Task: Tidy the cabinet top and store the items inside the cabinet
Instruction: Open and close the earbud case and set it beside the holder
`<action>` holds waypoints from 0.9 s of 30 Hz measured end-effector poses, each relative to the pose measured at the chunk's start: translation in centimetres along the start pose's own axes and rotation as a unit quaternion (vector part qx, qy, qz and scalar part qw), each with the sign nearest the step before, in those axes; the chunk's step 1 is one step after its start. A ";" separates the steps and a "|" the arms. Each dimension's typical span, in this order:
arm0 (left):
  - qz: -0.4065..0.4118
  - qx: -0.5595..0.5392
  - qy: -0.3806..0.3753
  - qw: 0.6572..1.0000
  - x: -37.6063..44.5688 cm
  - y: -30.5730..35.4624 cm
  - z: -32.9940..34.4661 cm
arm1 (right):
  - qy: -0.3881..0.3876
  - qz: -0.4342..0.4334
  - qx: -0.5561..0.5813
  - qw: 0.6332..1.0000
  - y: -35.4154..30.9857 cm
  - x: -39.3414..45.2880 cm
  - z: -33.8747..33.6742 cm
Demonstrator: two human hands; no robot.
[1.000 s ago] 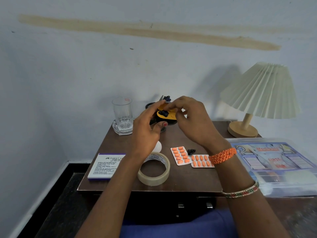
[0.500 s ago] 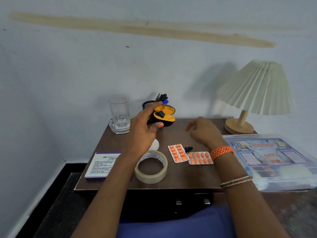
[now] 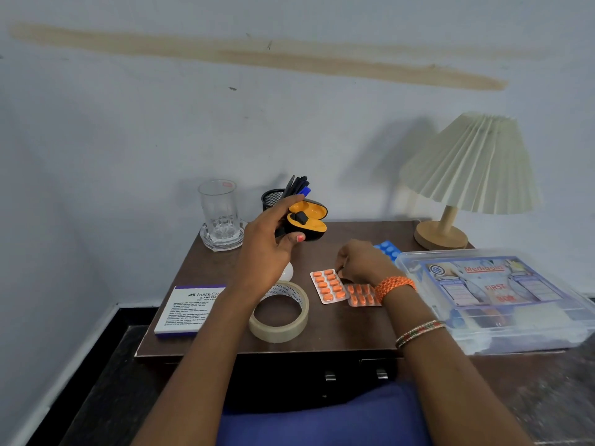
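My left hand [image 3: 267, 252] holds an open earbud case [image 3: 309, 220], black outside and orange inside, above the back of the brown cabinet top [image 3: 338, 333]. A black earbud sits in the case. My right hand [image 3: 360, 262] is down on the cabinet top with its fingertips curled and pinched together beside an orange pill strip [image 3: 328, 286], at the spot where a small black earbud lay; the earbud itself is hidden. A second orange strip [image 3: 362, 296] lies under my wrist. A tape roll [image 3: 280, 312] and a stamp pad box [image 3: 186, 307] lie at the front left.
A glass [image 3: 219, 210] on a coaster and a mesh pen holder [image 3: 272, 197] stand at the back. A lamp [image 3: 467, 165] stands at the back right, a blue pill strip [image 3: 388, 247] and a clear first aid box [image 3: 495, 294] on the right. Drawer handles [image 3: 330, 376] show below.
My right hand left the case and dropped to the table, over the loose black earbud between the pill strips. The left hand still holds the open case.
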State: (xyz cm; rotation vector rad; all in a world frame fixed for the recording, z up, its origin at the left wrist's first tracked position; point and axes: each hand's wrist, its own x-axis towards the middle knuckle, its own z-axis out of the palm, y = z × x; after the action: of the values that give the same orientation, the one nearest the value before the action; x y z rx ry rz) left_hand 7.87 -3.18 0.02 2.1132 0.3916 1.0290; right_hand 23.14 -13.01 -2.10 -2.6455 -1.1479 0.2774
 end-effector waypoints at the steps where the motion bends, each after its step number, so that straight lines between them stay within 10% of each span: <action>1: -0.001 -0.002 0.000 1.000 0.0 0.1 0.0 | 0.017 0.000 0.011 1.000 0.0 0.1 0.2; 8: -0.009 0.003 -0.001 1.000 0.0 0.1 -0.3 | 0.175 0.013 0.157 0.972 0.2 0.4 -0.4; 14: -0.023 -0.001 0.013 1.000 0.2 -0.1 -0.7 | 0.248 -0.148 0.579 0.763 -2.3 -2.1 -4.1; 27: -0.023 -0.033 0.027 0.999 0.1 0.3 -0.4 | 0.292 -0.169 0.497 0.799 -3.5 -2.3 -2.8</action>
State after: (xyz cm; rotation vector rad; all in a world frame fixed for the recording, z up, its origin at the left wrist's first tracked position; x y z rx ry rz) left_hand 7.61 -3.14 0.44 2.0124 0.4246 1.0614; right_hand 19.90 -12.77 1.79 -1.4035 -0.8643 -0.0320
